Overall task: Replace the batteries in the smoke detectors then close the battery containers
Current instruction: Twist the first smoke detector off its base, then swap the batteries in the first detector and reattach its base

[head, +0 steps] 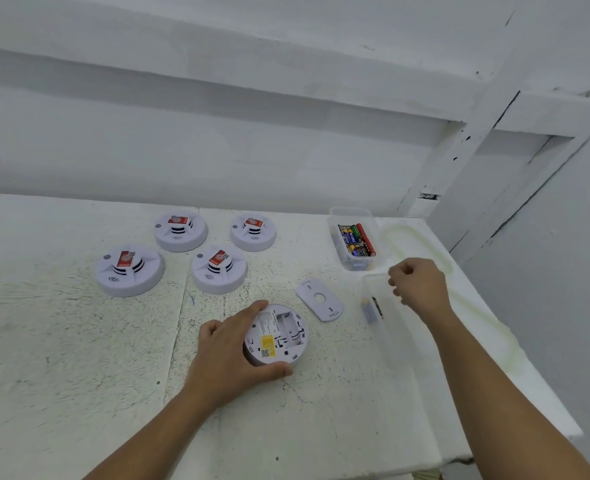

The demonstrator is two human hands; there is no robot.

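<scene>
White-painted walls and beams behind, a scuffed white table below. Near its middle, the upturned smoke detector, underside up, battery bay uncovered, yellow label beside the bay. Clamped round its rim by the left hand: thumb on the near edge, index finger curving over the far-left edge. Just beyond and to the right, apart from it, the battery cover, lying flat on the table. Farther left, four other detectors, all face up with red stickers on top, set in two rows, none touching. At the right, a clear tub of mixed batteries (red, green, blue and yellow jackets), open-topped. Nearer, a second clear tub, something small and dark low inside. Over its far rim, the right hand, fingers curled in toward the palm; cannot tell whether anything is pinched within. Right of the tubs, translucent lids, flat on the table.
</scene>
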